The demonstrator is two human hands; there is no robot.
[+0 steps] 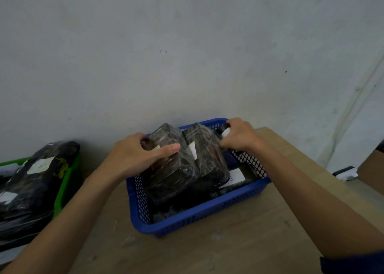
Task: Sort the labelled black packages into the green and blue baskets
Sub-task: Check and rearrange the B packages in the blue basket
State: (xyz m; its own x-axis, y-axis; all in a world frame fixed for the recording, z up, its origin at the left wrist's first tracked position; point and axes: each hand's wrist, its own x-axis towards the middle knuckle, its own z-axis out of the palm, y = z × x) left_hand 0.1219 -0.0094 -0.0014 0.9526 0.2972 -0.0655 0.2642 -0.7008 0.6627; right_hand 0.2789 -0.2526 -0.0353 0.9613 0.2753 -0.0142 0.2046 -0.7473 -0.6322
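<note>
Left hand [135, 155]: grip is clamping a black package [166, 182] standing in the blue basket [207, 213] on the tabletop [228, 253]. Right hand [239, 137]: grip is clamping a small package [225, 130] at the basket's far rim.

Storage or packing room: a scuffed, bare grey wall [187, 45] rises directly behind a plain wooden tabletop [228, 242]. A blue basket [207, 213] and a green basket [68, 176], both plastic, hold black film-wrapped packages [170, 176] with white labels. What looks like a brown cardboard box [372, 169] sits at the right edge.
</note>
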